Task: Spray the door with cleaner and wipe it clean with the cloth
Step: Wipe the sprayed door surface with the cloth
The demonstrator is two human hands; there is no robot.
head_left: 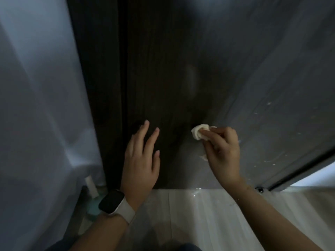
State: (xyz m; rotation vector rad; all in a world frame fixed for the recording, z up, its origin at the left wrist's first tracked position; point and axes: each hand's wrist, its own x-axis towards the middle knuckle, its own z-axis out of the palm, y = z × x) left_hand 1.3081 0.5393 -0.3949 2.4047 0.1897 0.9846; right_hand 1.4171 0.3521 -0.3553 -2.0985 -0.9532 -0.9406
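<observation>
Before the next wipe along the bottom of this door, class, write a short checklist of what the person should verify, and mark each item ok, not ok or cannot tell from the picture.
1. Cloth in hand: ok, bunched in the right hand.
2. Cloth at the door: ok, it sits low on the door face; firm contact cannot tell.
3. Left hand out of the wiping path: ok, open and flat, left of the cloth.
4. Door free of residue: not ok, white specks show on the right.
5. Spray bottle within reach: cannot tell, none clearly in view.
6. Floor dry: cannot tell, a shiny patch lies by the door's foot.
</observation>
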